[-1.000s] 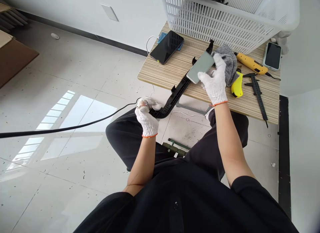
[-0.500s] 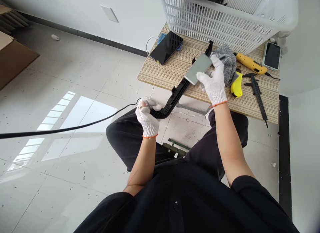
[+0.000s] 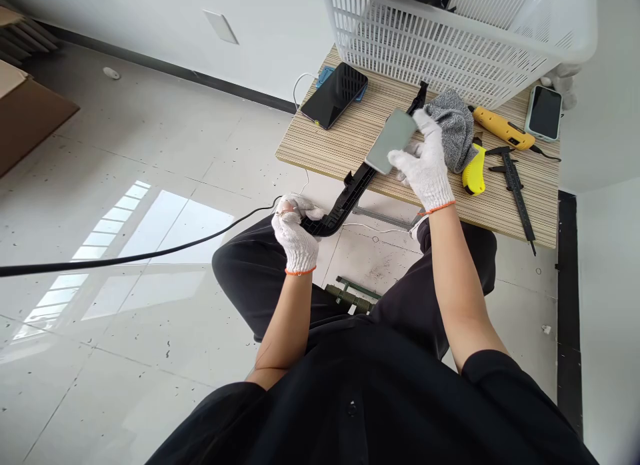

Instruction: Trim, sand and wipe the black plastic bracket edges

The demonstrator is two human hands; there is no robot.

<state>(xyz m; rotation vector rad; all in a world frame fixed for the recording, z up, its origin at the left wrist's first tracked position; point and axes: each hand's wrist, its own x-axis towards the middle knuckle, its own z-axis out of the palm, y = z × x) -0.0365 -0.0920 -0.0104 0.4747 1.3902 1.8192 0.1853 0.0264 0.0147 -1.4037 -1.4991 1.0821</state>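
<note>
My left hand (image 3: 296, 233), in a white knit glove, grips the curved lower end of a long black plastic strip (image 3: 351, 197). From there the strip slants up to the right, its far part over the table. Gloved as well, my right hand (image 3: 424, 157) holds a flat grey-green rectangular block (image 3: 391, 140) by its right side, with thumb and fingers. The block lies across the strip and hides part of it; whether they touch underneath I cannot tell. A grey cloth (image 3: 451, 128) is just right of that hand.
On the wood-grain table (image 3: 320, 145) are a black phone (image 3: 335, 95), a yellow cutter (image 3: 475, 172), a caliper (image 3: 515, 185), a yellow corded tool (image 3: 503, 126) and another phone (image 3: 544, 112). A white slatted basket (image 3: 425, 38) stands at the back. A black cable (image 3: 200, 240) crosses at left.
My right hand and the grey-green block have shifted slightly down and left along the strip. My left hand and the strip look almost unmoved.
</note>
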